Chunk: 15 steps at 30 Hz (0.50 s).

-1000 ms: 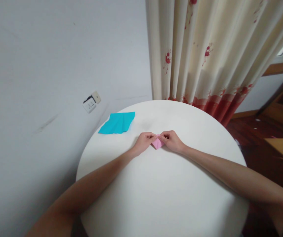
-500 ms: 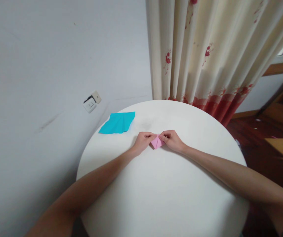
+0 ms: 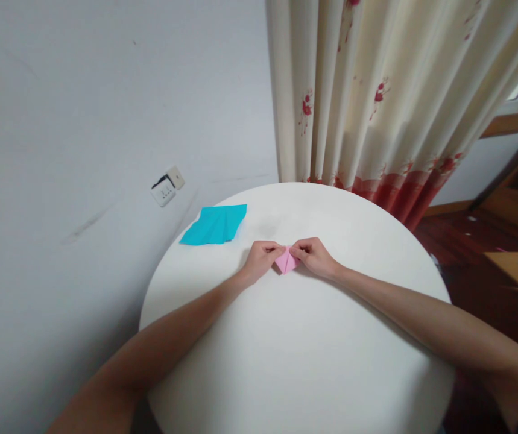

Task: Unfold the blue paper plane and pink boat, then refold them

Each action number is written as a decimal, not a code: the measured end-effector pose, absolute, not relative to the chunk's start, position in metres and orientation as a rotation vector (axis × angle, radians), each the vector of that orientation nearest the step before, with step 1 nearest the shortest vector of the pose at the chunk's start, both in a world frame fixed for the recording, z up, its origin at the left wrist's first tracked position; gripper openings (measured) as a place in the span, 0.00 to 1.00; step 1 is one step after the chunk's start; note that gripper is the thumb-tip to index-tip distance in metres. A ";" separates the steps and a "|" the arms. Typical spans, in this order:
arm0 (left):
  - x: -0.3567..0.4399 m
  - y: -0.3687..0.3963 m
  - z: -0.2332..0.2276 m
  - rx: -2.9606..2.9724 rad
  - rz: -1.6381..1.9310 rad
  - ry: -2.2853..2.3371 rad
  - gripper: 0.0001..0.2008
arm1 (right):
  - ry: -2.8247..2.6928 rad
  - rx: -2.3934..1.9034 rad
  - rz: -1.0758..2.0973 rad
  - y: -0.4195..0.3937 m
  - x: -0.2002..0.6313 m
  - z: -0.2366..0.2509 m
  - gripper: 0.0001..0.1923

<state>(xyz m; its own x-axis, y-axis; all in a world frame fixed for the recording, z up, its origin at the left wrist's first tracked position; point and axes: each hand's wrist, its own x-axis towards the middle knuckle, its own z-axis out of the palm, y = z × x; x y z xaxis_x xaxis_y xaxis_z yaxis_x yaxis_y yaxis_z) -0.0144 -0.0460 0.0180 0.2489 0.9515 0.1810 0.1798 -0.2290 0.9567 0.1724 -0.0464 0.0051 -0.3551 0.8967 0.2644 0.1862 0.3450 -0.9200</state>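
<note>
A small folded pink paper [image 3: 286, 262] is held between both hands over the far half of the round white table [image 3: 295, 349]. Its lower end comes to a point facing me, and a crease or slit runs down its middle. My left hand [image 3: 259, 260] pinches its upper left side between thumb and fingers. On the upper right side, my right hand [image 3: 315, 256] grips it the same way. Fingers hide the paper's outer edges. Beyond my left hand lies a creased sheet of blue paper [image 3: 216, 225], touched by neither hand.
A pale wall [image 3: 82, 120] with a socket [image 3: 163, 191] stands along the left. Behind the table hangs a cream and red curtain [image 3: 358, 108]. At the right, a wooden surface [image 3: 507, 268] with papers on it stands over a dark red floor.
</note>
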 end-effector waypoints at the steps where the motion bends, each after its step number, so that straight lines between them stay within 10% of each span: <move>1: -0.014 -0.046 0.018 1.623 1.075 1.076 0.13 | -1.769 -0.964 1.067 -0.046 0.172 0.005 0.17; 15: -0.016 -0.045 0.016 1.648 1.069 1.073 0.14 | -1.736 -0.908 1.219 -0.041 0.174 0.001 0.17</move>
<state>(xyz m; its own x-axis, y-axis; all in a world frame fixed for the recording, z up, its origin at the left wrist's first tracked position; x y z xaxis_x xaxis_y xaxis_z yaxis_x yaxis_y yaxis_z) -0.0165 -0.0455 0.0162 0.2590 0.9465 0.1927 0.1962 -0.2469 0.9490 0.1743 -0.0412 0.0010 -0.4123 0.8866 0.2098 0.1038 0.2745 -0.9560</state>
